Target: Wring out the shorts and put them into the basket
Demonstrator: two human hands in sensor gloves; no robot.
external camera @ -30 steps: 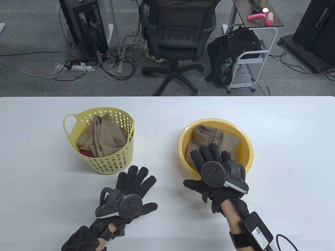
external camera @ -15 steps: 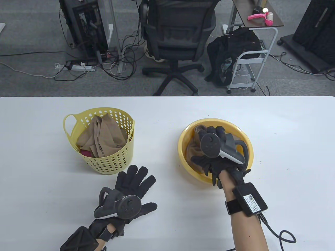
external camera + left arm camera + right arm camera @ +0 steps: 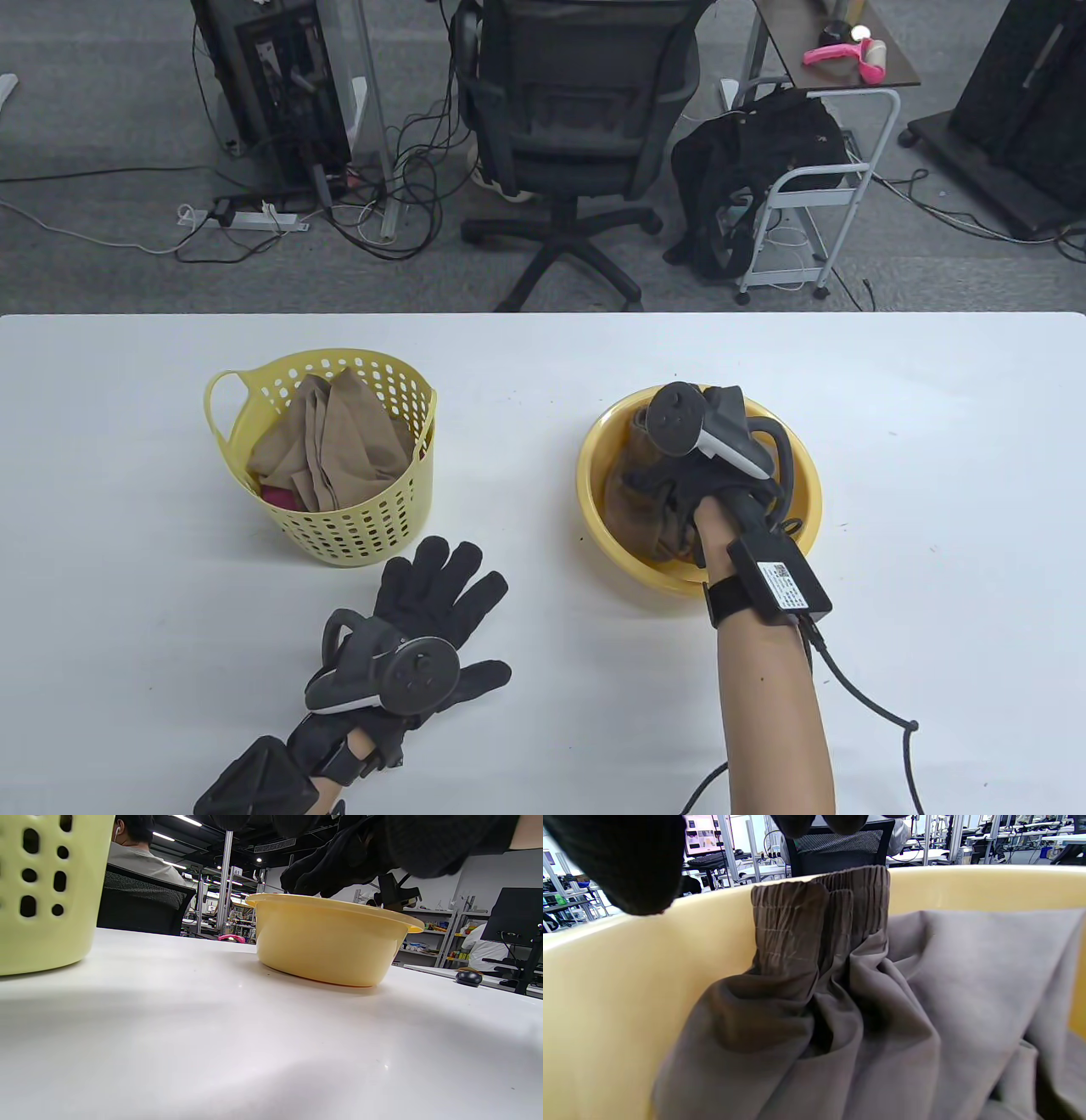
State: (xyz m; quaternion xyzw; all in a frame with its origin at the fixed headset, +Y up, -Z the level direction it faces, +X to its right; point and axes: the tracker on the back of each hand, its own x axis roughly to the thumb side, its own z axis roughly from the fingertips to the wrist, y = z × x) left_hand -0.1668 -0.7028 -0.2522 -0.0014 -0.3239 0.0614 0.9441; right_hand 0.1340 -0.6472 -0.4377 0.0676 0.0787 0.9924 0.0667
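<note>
Brown shorts (image 3: 632, 501) lie crumpled in the yellow basin (image 3: 797, 509) at the right of the table. My right hand (image 3: 670, 480) reaches down into the basin over them; the tracker hides its fingertips. In the right wrist view the thumb (image 3: 615, 861) and fingertips hang above the ribbed waistband of the shorts (image 3: 861, 1005), with no fabric between them. The yellow perforated basket (image 3: 356, 518) stands at the left and holds other brown cloth (image 3: 339, 441). My left hand (image 3: 433, 594) lies flat on the table in front of the basket, fingers spread.
A pink item (image 3: 276, 497) shows at the basket's bottom. A cable (image 3: 857, 696) trails from my right wrist across the table. An office chair (image 3: 577, 127) stands beyond the far edge. The left wrist view shows the basin (image 3: 331, 938) with my right hand (image 3: 339, 861) above it.
My right hand moved forward from the basin's near rim and tipped down into the basin over the shorts. The left hand stayed flat on the table.
</note>
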